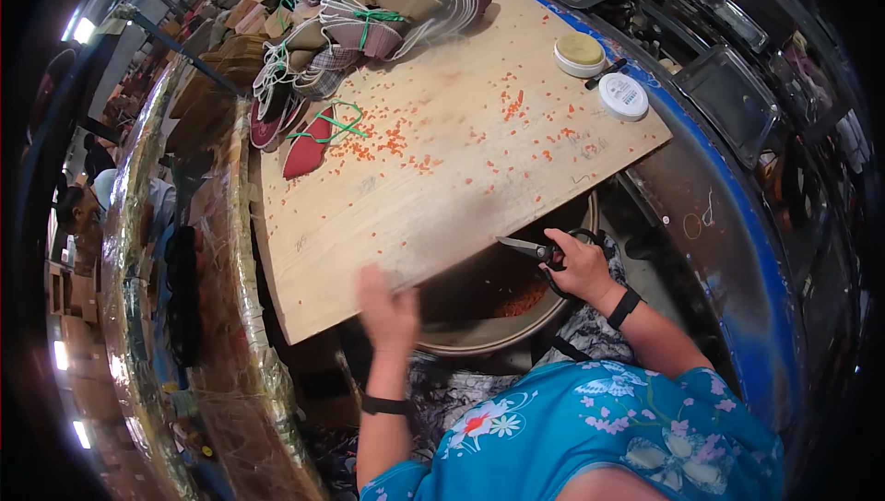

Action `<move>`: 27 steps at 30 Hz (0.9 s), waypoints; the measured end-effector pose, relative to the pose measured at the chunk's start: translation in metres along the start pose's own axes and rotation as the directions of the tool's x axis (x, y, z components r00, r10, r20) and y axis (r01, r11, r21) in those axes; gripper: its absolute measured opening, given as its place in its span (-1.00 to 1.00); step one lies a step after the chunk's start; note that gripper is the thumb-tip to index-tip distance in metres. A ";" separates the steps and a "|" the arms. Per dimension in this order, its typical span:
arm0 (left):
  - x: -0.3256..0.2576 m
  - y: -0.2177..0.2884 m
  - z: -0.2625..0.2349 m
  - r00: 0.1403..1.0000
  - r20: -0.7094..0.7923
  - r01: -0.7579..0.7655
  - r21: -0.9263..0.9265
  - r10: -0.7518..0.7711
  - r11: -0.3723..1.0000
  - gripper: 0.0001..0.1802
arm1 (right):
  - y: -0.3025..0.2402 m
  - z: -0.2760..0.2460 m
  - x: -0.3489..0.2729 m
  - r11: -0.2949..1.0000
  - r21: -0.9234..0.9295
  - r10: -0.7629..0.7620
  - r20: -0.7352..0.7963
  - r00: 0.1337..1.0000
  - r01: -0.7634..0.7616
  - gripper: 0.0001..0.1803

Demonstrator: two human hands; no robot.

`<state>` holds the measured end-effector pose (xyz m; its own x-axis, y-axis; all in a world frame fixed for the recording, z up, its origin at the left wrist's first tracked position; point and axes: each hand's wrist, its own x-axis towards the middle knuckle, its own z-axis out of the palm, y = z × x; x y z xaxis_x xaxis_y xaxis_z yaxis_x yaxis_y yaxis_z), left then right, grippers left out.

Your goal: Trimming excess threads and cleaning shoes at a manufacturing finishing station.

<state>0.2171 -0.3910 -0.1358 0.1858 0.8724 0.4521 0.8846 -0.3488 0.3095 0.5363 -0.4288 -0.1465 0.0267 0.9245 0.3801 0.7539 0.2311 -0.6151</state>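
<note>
plywood, pale and scuffed, makes the flat work board (433, 178) in front of you, with maroon shoe soles tied in green string (318, 137) lying at its left end. your left hand (387, 309) rests blurred at the board's near edge; i cannot tell whether its fingers grip anything. small orange offcuts (396, 141) are scattered across the middle. to the right, your right hand (583, 266) is closed through the loops of the black-handled steel scissors (544, 250), blades pointing left over the round metal basin (498, 340) (orange scraps lie inside it). judging by looks, the scissors are stiff, fairly light and sharp, so hold them by the handles only. two round white tins (599, 72) sit at the far right corner.
</note>
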 end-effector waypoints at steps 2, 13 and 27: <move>-0.006 -0.076 -0.010 0.918 -0.113 0.395 0.174 -0.380 0.902 -0.34 | -0.001 -0.003 0.001 1.000 -0.013 -0.001 0.015 1.000 0.001 -0.43; 0.010 0.001 0.029 0.981 0.192 0.010 -0.144 0.018 0.990 -0.35 | 0.006 -0.013 -0.003 0.994 0.102 0.029 0.155 0.987 -0.045 -0.48; -0.011 0.145 0.010 0.564 0.726 0.066 -0.514 0.393 0.855 -0.63 | 0.124 -0.263 -0.038 0.695 0.038 0.573 -0.632 0.522 -0.718 -0.44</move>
<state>0.3481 -0.4481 -0.1045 0.7631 0.6036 -0.2311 0.5488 -0.4163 0.7249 0.8018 -0.5150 -0.0554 0.8607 0.4238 0.2821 0.4802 -0.4916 -0.7264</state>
